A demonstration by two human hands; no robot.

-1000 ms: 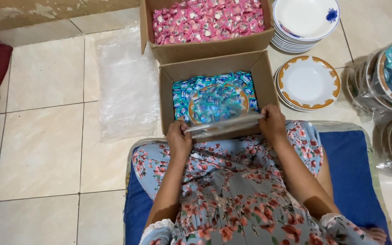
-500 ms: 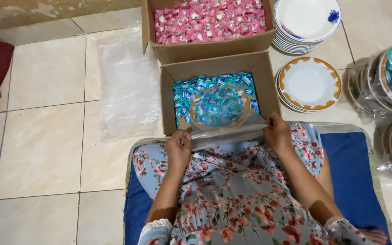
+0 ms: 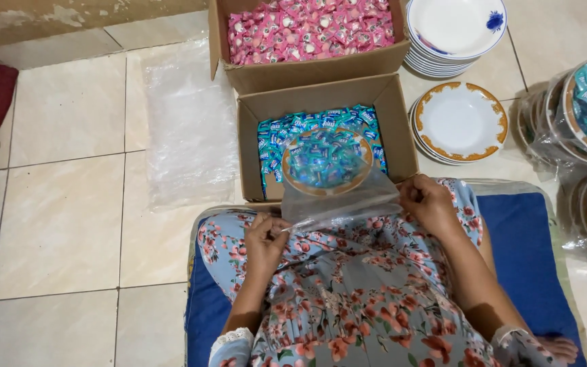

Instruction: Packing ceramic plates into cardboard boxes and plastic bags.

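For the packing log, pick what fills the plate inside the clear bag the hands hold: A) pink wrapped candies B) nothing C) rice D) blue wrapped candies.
D: the gold-rimmed plate in the clear bag, pinched by the left hand and right hand, is heaped with blue wrapped candies.

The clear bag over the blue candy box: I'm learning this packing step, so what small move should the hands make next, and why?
Probably draw the bag's open edge together and fold it shut. The left hand and right hand each pinch one end of the clear bag, and a gold-rimmed plate heaped with blue candies already sits inside it above the blue candy box, so only the closing seems left.
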